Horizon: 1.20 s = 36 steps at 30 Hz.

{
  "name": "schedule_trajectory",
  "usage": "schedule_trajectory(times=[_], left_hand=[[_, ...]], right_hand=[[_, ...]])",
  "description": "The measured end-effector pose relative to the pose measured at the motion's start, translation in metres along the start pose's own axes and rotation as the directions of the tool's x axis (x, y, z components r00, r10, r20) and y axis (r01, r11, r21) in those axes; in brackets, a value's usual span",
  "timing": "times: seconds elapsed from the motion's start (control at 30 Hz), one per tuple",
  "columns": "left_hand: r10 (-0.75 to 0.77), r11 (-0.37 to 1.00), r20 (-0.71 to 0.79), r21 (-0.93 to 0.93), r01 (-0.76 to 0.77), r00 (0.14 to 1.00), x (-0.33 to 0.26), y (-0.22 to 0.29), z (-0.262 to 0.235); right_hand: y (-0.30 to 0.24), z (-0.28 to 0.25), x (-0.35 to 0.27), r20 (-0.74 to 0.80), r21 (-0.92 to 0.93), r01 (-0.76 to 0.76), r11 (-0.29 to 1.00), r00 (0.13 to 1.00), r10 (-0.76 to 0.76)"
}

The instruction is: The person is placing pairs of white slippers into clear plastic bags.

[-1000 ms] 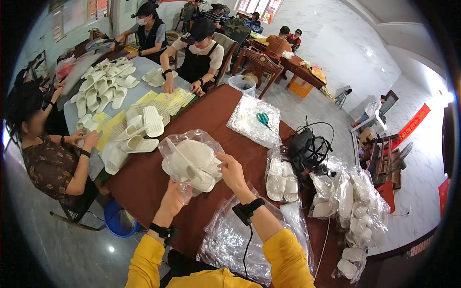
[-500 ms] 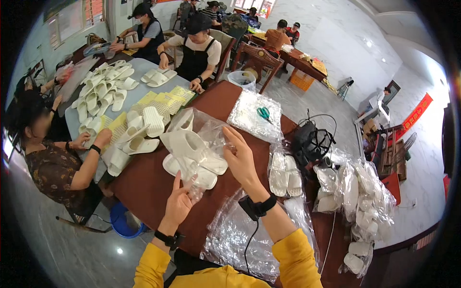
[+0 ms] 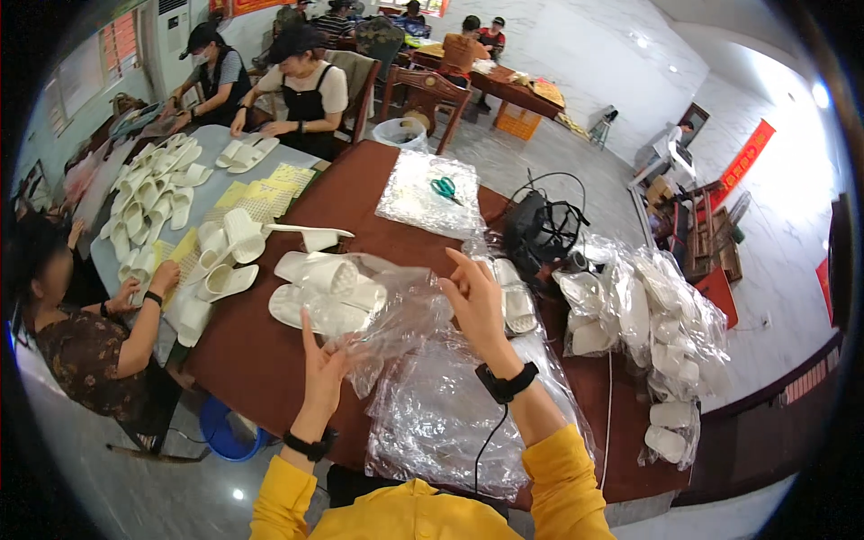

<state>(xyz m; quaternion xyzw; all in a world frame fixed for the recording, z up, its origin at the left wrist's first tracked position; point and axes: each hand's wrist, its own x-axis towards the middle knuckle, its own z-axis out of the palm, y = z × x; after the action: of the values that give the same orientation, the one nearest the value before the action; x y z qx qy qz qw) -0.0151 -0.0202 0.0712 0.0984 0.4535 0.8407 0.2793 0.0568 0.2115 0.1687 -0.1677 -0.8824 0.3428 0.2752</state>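
A pair of white slippers (image 3: 313, 281) lies on the brown table in front of me, soles down. A clear plastic bag (image 3: 405, 310) spreads beside them and covers part of their right-hand ends. My left hand (image 3: 321, 373) pinches the bag's near edge, its index finger stretched up beside the near slipper. My right hand (image 3: 477, 306) holds the bag's right side between thumb and fingers, with the index finger raised. Just beyond the pair, a single slipper (image 3: 317, 238) rests on its side. Under my forearms lies a stack of clear bags (image 3: 450, 414).
Green-handled scissors (image 3: 444, 188) lie on a pile of packaging (image 3: 423, 200). Bagged slippers (image 3: 652, 324) heap up on the right, near a black bag (image 3: 540, 229). Loose slippers (image 3: 153, 184) cover the grey table on the left, where co-workers sit. A blue bucket (image 3: 225, 427) stands on the floor.
My right hand has moved to the right, drawing the bag out beside the slippers. The slippers now lie flatter and less covered. The single slipper beyond has tipped onto its side. The view has turned slightly.
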Motion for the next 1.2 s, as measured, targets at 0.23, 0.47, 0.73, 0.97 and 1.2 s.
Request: schedule_trajectory(times=[0.23,0.47,0.73,0.97,1.2], left_hand=[[-0.039,0.999,0.048,0.005,0.039,0.998,-0.053,-0.012,0.009],[0.034,0.982,0.221,0.175,-0.074,0.975,-0.090,-0.021,0.031],[-0.371,0.707,0.789,0.582,-0.403,0.489,-0.144,-0.028,0.012],[-0.433,0.841,0.224,-0.247,0.481,0.873,-0.103,-0.047,-0.019],[-0.434,0.897,0.140,0.153,0.414,0.890,-0.094,-0.070,-0.029]], right_hand=[[0.019,-0.033,-0.076,0.292,0.315,-0.549,0.774,0.832,0.471],[0.066,-0.062,-0.113,-0.012,0.583,-0.332,0.742,0.909,0.416],[0.088,-0.108,-0.145,-0.080,0.491,-0.333,0.805,0.903,0.423],[0.140,-0.131,-0.196,0.071,0.406,-0.501,0.764,0.851,0.520],[0.166,-0.116,-0.218,-0.038,0.352,-0.436,0.828,0.877,0.478]])
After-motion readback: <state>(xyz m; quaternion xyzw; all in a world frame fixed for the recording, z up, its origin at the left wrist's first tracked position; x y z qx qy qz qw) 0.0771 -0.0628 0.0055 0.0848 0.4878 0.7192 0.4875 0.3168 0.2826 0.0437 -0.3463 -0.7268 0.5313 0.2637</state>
